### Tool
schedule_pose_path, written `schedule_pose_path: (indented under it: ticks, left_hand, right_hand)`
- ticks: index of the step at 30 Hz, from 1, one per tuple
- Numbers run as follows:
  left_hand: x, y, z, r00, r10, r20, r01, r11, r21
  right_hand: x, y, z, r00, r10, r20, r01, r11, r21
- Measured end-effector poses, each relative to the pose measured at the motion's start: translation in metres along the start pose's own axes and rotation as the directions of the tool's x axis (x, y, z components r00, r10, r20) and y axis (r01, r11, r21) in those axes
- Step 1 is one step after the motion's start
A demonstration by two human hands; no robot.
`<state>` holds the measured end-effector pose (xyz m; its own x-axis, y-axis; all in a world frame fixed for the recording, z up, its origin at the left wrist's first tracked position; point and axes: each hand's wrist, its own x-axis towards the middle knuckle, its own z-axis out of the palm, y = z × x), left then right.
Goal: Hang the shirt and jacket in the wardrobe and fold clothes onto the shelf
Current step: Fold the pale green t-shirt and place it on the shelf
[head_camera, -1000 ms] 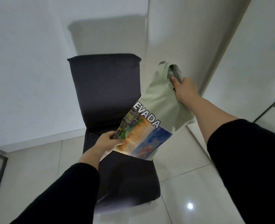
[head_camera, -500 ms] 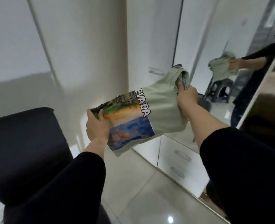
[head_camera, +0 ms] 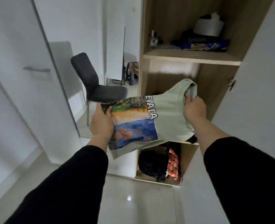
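I hold a folded pale green T-shirt (head_camera: 169,117) with a colourful landscape print and white lettering, flat in the air in front of the open wooden wardrobe (head_camera: 204,81). My left hand (head_camera: 102,122) grips its printed end. My right hand (head_camera: 194,108) grips the collar end, which reaches into the middle compartment. The middle shelf board (head_camera: 195,143) is mostly hidden behind the shirt.
The upper shelf (head_camera: 190,57) carries dark clothes, a blue bag and a white roll. The bottom compartment holds a black bundle (head_camera: 153,164) and a red patterned cloth (head_camera: 172,164). The white wardrobe door (head_camera: 254,94) stands open at right. A mirror at left reflects a dark chair (head_camera: 91,81).
My view has swung right, from the dark chair to the open wardrobe. Both hands kept their grip and carried the folded shirt up to the middle compartment.
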<state>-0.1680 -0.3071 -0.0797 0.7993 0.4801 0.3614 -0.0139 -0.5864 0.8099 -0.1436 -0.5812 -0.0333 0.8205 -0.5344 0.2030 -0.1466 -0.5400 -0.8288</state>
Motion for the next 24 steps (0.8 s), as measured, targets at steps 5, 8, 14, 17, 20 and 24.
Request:
schedule_pose_path:
  ticks: [5, 8, 14, 17, 20, 24]
  left_hand:
    - [0.004, 0.021, 0.096, 0.982, 0.083, 0.168, -0.081, 0.997, -0.018]
    - [0.015, 0.024, 0.140, 0.965, 0.106, 0.240, -0.105, 0.994, -0.017]
    - [0.051, 0.023, 0.233, 0.923, 0.117, 0.367, -0.169, 0.979, 0.110]
    - [0.063, 0.013, 0.278, 0.917, 0.060, 0.395, -0.148, 0.969, 0.196]
    - [0.073, -0.007, 0.327, 0.901, 0.049, 0.431, -0.177, 0.949, 0.261]
    - [0.087, -0.042, 0.391, 0.907, 0.031, 0.420, -0.165, 0.944, 0.286]
  right_hand:
    - [0.050, 0.066, -0.021, 0.985, 0.126, -0.119, -0.139, 0.984, -0.108]
    - [0.069, 0.096, -0.020, 0.975, 0.156, -0.160, -0.182, 0.970, -0.161]
    - [0.120, 0.142, 0.010, 0.943, 0.236, -0.236, -0.304, 0.901, -0.311]
    - [0.146, 0.165, 0.034, 0.938, 0.260, -0.231, -0.331, 0.869, -0.368]
    - [0.175, 0.191, 0.070, 0.944, 0.268, -0.193, -0.327, 0.835, -0.443]
    - [0.216, 0.229, 0.120, 0.955, 0.258, -0.147, -0.298, 0.830, -0.471]
